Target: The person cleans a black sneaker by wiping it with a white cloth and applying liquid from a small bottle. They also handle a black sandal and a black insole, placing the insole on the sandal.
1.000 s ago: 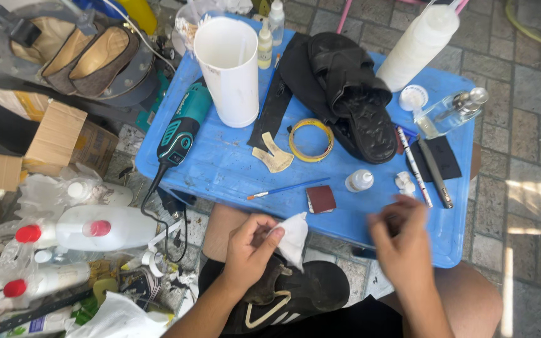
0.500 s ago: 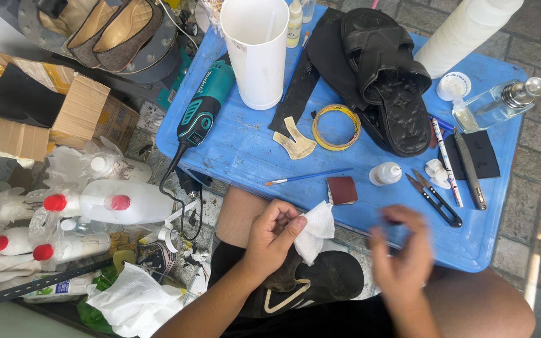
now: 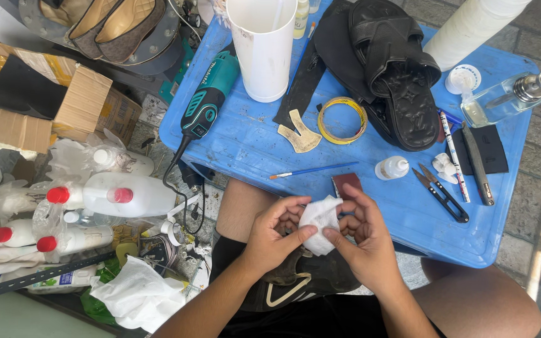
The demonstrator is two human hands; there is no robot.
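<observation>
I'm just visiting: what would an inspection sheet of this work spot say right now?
Surface: blue plastic table, scuffed, crowded.
Job's things: white cloth pinched in both hands; dark shoe on the lap.
Clutter: white cup, tape ring, black sandal, thin brush, snips, small bottle.
Grip: left hand and right hand both closed on the cloth.
Cables: black cord from teal rotary tool hangs off the table.
Surroundings: red-capped jugs, cardboard, paved floor.

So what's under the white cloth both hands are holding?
Below the white cloth, a dark shoe with a pale stripe rests on the lap. Left hand and right hand pinch the cloth; anything wrapped inside is hidden.
</observation>
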